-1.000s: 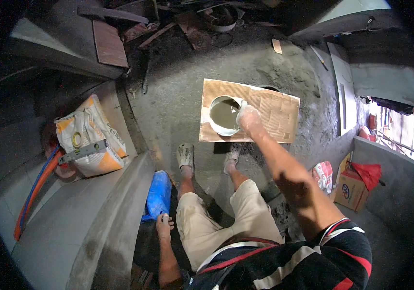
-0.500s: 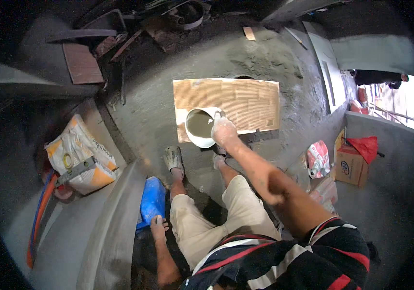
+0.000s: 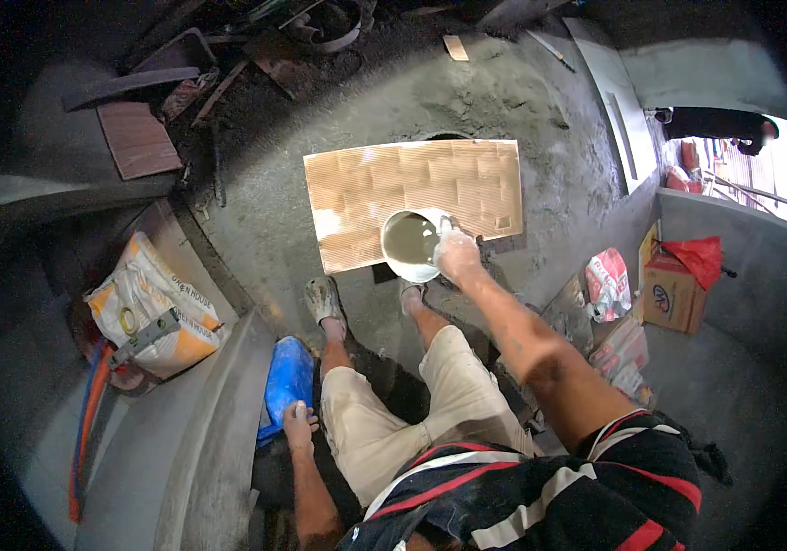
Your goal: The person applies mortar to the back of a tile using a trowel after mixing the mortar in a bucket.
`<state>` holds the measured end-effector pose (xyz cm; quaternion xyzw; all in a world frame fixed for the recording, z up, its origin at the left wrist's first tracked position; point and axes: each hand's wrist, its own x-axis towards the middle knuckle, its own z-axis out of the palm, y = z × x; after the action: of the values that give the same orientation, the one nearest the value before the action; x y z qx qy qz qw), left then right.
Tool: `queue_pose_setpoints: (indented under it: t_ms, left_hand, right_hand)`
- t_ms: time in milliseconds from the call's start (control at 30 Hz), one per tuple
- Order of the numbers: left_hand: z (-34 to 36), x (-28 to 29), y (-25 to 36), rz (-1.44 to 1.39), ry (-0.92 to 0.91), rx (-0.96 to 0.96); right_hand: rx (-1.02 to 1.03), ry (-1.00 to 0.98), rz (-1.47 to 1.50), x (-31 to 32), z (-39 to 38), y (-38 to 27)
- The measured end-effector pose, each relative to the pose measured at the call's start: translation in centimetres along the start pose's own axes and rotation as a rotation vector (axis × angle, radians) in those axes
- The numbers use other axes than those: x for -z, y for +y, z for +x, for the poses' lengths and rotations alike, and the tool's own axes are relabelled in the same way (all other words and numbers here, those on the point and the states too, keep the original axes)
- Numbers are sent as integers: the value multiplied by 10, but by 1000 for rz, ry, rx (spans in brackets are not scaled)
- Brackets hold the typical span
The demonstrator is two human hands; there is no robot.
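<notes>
My right hand (image 3: 458, 254) grips the rim of a white bucket (image 3: 395, 268). Thin grey liquid (image 3: 406, 241) lies inside, and the mouth faces up toward me. The bucket overlaps the near edge of a ribbed tan cardboard sheet (image 3: 412, 179) on the floor ahead of my feet. At my left side, my left hand (image 3: 300, 428) is closed on the near end of a blue plastic container (image 3: 289, 381), thumb on top. What the container holds cannot be seen.
A white-and-yellow sack (image 3: 159, 308) lies on the ledge at left, beside an orange and blue hose (image 3: 89, 427). A cardboard box (image 3: 674, 294) and a red-and-white bag (image 3: 607, 285) stand at right. Boards and scrap (image 3: 141, 138) lie far left. A person in dark clothing (image 3: 715, 127) is beyond the low wall.
My right hand has moved the bucket rightward along the near edge of the cardboard. My left hand stays on the blue container. The whole view has shifted slightly.
</notes>
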<state>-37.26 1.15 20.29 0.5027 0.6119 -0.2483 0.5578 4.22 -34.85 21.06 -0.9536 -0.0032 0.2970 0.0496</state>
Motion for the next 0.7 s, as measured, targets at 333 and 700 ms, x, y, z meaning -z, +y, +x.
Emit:
queue_pose_setpoints:
  t_ms: [333,700]
  left_hand:
    - [1,-29,24,82,-7,-36]
    - [11,-69,69,211,-43,-103]
  right_hand:
    - [-200,49,-28,29,4,116]
    - [-482,171,61,24,-1,254]
